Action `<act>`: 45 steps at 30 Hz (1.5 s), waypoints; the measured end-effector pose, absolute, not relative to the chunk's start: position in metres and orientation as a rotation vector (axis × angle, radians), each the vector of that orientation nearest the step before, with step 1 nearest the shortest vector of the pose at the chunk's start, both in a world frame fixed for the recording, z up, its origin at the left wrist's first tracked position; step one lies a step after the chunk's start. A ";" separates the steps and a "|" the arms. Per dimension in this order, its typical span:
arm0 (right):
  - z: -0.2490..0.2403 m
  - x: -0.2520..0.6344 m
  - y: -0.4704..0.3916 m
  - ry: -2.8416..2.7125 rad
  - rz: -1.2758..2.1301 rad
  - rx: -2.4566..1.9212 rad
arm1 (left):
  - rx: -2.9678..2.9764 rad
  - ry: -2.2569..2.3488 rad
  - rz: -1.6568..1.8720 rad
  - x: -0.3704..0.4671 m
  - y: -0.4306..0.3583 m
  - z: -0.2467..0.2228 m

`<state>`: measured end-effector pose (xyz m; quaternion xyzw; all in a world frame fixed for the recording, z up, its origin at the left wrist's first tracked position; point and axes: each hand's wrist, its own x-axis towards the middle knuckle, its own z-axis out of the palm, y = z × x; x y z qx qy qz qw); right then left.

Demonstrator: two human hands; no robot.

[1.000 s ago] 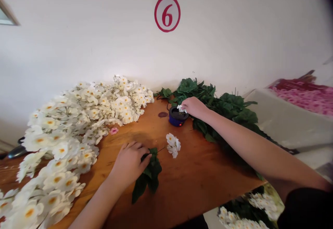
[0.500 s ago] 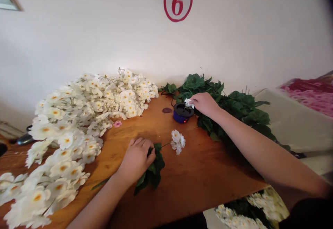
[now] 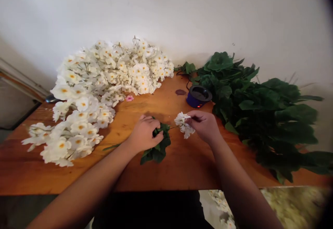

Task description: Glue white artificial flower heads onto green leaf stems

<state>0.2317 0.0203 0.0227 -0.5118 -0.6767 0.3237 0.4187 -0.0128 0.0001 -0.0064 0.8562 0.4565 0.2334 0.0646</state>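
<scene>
My left hand [image 3: 144, 134] is closed around a bunch of green artificial leaves [image 3: 158, 152], held just above the table in front of me. A thin stem runs rightward from the bunch toward a white flower cluster [image 3: 183, 124]. At that cluster, my right hand [image 3: 205, 126] pinches a small white artificial flower. Where the pinched blossom ends and the cluster begins cannot be made out. Beyond my right hand stands a small blue pot [image 3: 196, 101] with a black rim and a lit red switch.
A large heap of white flowers [image 3: 88, 90] covers the left and back of the wooden table [image 3: 125, 173]. Green leaves [image 3: 260, 107] are piled on the right. A pink blossom [image 3: 129, 98] and a dark round spot [image 3: 180, 92] lie between. More white flowers [image 3: 221, 203] sit below the front edge.
My right hand has come from the pot's rim toward me with the white flower, reaching the cluster on the stem. My left hand keeps its grip on the leaves. The view has tilted downward.
</scene>
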 end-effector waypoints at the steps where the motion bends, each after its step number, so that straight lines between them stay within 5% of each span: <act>1: 0.018 0.233 0.021 -1.657 0.849 -1.277 | 2.582 1.381 0.702 -0.013 0.000 -0.007; 45: 0.005 0.240 0.024 -1.500 1.054 -1.266 | 2.511 1.377 0.673 -0.012 0.002 -0.005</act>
